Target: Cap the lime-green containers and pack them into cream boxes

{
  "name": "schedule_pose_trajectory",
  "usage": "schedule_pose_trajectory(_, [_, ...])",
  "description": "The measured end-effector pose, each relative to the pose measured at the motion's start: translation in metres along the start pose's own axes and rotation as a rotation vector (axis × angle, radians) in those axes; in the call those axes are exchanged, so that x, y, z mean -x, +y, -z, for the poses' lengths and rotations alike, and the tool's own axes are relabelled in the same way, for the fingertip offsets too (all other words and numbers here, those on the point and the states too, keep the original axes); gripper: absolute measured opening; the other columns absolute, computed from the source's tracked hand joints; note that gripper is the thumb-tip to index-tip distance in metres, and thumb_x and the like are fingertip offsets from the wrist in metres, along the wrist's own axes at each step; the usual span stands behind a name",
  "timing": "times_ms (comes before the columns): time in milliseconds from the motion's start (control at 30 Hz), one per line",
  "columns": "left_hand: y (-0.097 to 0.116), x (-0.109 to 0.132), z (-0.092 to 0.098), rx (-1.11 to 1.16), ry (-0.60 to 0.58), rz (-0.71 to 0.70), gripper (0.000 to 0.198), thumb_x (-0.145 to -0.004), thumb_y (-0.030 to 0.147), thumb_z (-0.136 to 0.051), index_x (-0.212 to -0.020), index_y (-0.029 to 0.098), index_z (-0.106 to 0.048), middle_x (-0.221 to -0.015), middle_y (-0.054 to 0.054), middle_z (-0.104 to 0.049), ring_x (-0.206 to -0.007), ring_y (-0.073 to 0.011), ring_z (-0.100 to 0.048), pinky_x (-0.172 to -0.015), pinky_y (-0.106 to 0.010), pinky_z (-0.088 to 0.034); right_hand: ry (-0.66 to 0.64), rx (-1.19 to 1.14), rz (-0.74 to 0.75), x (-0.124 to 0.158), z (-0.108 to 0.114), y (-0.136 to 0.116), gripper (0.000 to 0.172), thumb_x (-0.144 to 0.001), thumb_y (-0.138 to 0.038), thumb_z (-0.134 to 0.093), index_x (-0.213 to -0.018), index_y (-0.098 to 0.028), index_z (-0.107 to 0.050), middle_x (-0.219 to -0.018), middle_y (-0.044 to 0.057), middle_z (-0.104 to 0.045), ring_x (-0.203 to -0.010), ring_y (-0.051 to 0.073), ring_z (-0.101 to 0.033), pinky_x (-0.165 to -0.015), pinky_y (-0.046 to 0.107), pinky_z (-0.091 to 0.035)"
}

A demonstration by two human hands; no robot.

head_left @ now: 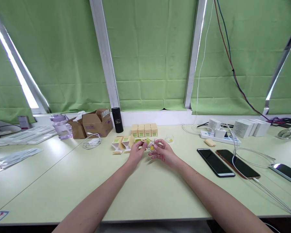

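Both hands meet over the middle of the table, closed on a small clear packet (pixel 150 145) with yellow and green parts. My left hand (pixel 136 153) grips its left side, and my right hand (pixel 165 153) pinches its right side. Two opened small boxes (pixel 117 145) with green windows lie just left of my left hand. Behind the hands stands a row of several closed yellowish boxes (pixel 145 130). Another clear item with a yellow spot (pixel 169 139) lies behind my right hand.
At the back left are a purple bottle (pixel 61 127), an open cardboard box (pixel 98 123), a black flask (pixel 117 120) and a white cable (pixel 92 141). On the right lie phones (pixel 215 162), a power strip (pixel 220 137), white boxes (pixel 242 128) and loose cables.
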State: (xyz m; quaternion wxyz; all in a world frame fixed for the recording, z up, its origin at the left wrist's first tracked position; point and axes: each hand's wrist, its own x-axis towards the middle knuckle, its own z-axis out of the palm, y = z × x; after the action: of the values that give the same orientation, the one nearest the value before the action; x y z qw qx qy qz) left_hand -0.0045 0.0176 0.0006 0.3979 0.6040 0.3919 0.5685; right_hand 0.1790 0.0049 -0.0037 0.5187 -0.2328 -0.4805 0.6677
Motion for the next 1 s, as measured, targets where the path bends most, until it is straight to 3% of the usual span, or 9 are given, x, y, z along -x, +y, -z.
schedule_pose_trajectory(267, [0.002,0.001,0.000,-0.031,-0.031,-0.010,0.048,-0.076,0.060,-0.079,-0.094,0.016,-0.077,-0.092,-0.008,-0.073,-0.088,-0.0236,-0.064,-0.077,-0.033,-0.050,-0.038,-0.058,-0.050,0.000,0.002,0.000,0.050,-0.073,-0.051,-0.089,-0.099,-0.026,-0.054,-0.092,0.001,-0.075,-0.078,0.025,-0.079,-0.070,0.038,-0.061])
schedule_pose_trajectory(600, [0.005,0.006,0.000,-0.134,-0.108,-0.056,0.047,-0.084,0.062,-0.070,-0.091,0.015,-0.074,-0.098,-0.008,-0.069,-0.092,-0.0224,-0.063,-0.078,-0.032,-0.051,-0.019,0.029,-0.038,-0.001,0.006,0.005,0.058,-0.067,-0.042,-0.094,-0.106,-0.025,-0.054,-0.093,-0.001,-0.068,-0.073,0.022,-0.077,-0.066,0.037,-0.062])
schedule_pose_trajectory(733, [0.004,0.006,-0.002,-0.163,-0.104,-0.054,0.050,-0.084,0.062,-0.070,-0.101,0.016,-0.076,-0.107,-0.011,-0.071,-0.097,-0.0247,-0.066,-0.079,-0.033,-0.053,0.018,0.086,-0.018,-0.002,0.007,0.006,0.060,-0.065,-0.038,-0.095,-0.110,-0.025,-0.057,-0.093,-0.001,-0.067,-0.080,0.020,-0.072,-0.062,0.033,-0.062])
schedule_pose_trajectory(1000, [-0.002,0.002,0.000,-0.132,-0.054,-0.020,0.056,-0.085,0.062,-0.069,-0.118,0.017,-0.071,-0.123,-0.014,-0.070,-0.111,-0.0279,-0.066,-0.090,-0.039,-0.055,0.010,0.040,0.039,-0.006,0.004,0.012,0.062,-0.065,-0.032,-0.094,-0.114,-0.028,-0.055,-0.092,-0.003,-0.066,-0.078,0.018,-0.072,-0.075,0.039,-0.063])
